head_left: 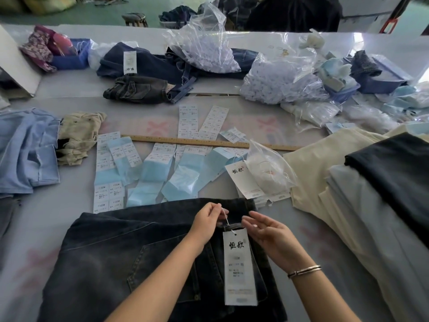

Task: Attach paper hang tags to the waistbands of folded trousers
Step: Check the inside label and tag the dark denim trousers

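Observation:
Dark folded jeans [120, 252] lie in front of me on the table. A long white paper hang tag [239, 268] lies flat on them, its white string [225, 218] running up from the tag's hole near the waistband. My left hand [206, 223] pinches the upper end of the string. Just right of the tag's top, my right hand [267, 231] hovers with fingers loosely spread beside the string; whether its fingertips touch the string I cannot tell.
More hang tags [243, 180] and a plastic bag of strings [269, 170] sit just beyond the jeans. Blue sticker sheets [153, 173] and a wooden ruler [209, 142] lie mid-table. Cream, pale-blue and dark trousers [362, 187] are stacked on the right; other garments lie left and behind.

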The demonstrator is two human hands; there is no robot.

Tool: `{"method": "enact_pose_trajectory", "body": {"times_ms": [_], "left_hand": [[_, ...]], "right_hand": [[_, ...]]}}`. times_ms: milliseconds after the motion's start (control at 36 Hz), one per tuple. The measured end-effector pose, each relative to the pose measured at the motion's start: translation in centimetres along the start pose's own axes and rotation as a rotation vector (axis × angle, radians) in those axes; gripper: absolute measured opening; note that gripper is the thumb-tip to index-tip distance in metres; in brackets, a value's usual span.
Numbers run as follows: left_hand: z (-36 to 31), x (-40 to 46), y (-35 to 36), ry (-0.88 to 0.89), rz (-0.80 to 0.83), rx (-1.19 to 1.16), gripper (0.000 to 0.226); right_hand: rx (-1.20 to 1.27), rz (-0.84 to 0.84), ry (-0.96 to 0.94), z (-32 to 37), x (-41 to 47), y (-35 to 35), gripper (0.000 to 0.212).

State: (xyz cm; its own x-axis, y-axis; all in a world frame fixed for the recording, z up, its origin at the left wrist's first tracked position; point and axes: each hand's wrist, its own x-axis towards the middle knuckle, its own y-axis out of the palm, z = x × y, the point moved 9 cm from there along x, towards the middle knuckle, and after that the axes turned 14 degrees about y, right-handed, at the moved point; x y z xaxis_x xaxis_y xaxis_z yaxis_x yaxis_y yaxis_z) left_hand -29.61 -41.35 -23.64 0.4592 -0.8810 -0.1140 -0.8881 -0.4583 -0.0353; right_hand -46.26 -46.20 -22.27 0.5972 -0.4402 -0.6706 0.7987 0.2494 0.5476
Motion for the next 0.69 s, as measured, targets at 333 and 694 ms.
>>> {"method": "enact_pose_trajectory", "body": {"times_ms": [333,694], "left_hand": [[-1.7,-1.4,2.5,0.024,0.148,-0.11,0.026],[-2.3,-2.7,1.8,0.086,0.147,-0.102,0.004]], "right_hand": [[-0.284,-0.146,-0.135,1.1,0.0,1.3,0.019],[-0.079,-0.091,-0.056,0.5,0.3,2.4,0.031]]}}
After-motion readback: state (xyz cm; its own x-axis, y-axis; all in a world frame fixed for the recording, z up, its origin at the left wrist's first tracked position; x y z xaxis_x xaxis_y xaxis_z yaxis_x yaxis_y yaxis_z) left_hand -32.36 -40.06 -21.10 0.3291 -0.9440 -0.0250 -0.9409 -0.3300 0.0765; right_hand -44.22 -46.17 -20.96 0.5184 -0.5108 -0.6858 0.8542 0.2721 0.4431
